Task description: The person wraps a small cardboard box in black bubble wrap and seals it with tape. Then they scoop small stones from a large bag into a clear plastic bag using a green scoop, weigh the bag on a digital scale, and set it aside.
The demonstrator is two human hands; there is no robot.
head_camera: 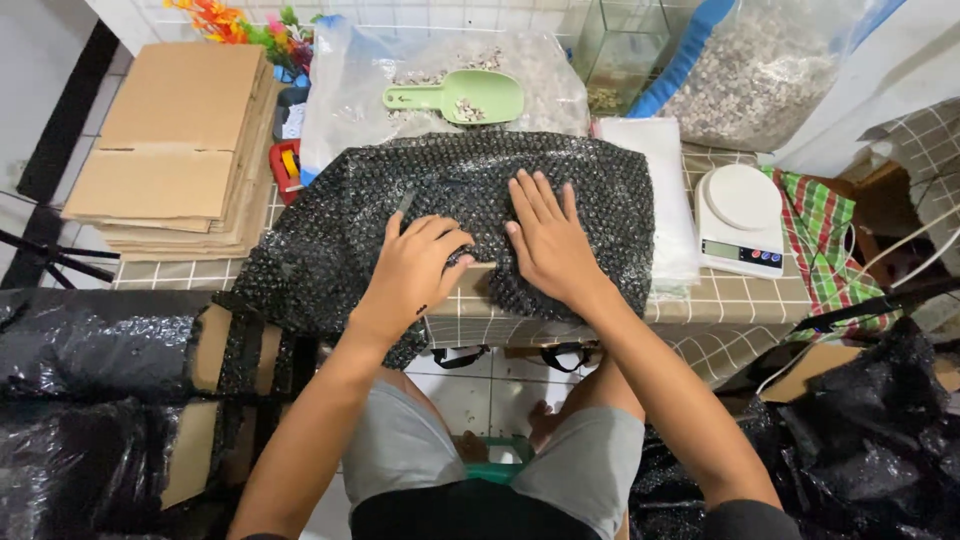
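Observation:
A large sheet of black bubble wrap (pixel 460 190) lies spread over the tiled counter (pixel 740 300) and hangs over its front edge. My right hand (pixel 548 240) lies flat on the wrap with fingers spread, pressing it down. My left hand (pixel 418 265) is curled beside it, pinching an edge of the wrap near a tan strip (pixel 475 282) that shows between my hands, probably cardboard. What the wrap covers is hidden.
Flattened cardboard boxes (pixel 175 150) are stacked at left. A green scoop (pixel 462 98) rests on a clear bag of gravel (pixel 440 75). Clear bags (pixel 665 190), a white kitchen scale (pixel 742 218) and a checked cloth (pixel 825 235) lie right. Black bubble-wrapped bundles (pixel 100 400) flank my knees.

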